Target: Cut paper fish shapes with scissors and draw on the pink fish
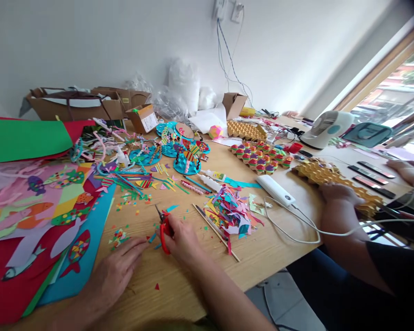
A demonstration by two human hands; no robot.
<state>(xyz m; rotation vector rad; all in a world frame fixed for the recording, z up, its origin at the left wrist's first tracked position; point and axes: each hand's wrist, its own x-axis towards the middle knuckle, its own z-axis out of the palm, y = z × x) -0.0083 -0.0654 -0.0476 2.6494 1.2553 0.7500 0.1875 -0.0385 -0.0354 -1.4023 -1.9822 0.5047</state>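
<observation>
My right hand (182, 241) is closed round the red handles of small scissors (163, 227), whose blades point up and left over the wooden table (179, 294). My left hand (115, 271) lies flat on the table just left of them, fingers stretched toward small coloured paper bits (119, 236). Nothing is in the left hand. A thin wooden stick (215, 232) lies to the right of the scissors, next to a heap of paper scraps (231, 211).
Coloured sheets with paper fish (37, 220) cover the left side. Blue fish-like crafts (179, 154), glue bottles (210, 179), an egg tray with coloured balls (260, 156) and a white power bank with cable (276, 191) lie beyond. Another person's hand (338, 193) rests on yellow honeycomb paper at right. Cardboard boxes line the wall.
</observation>
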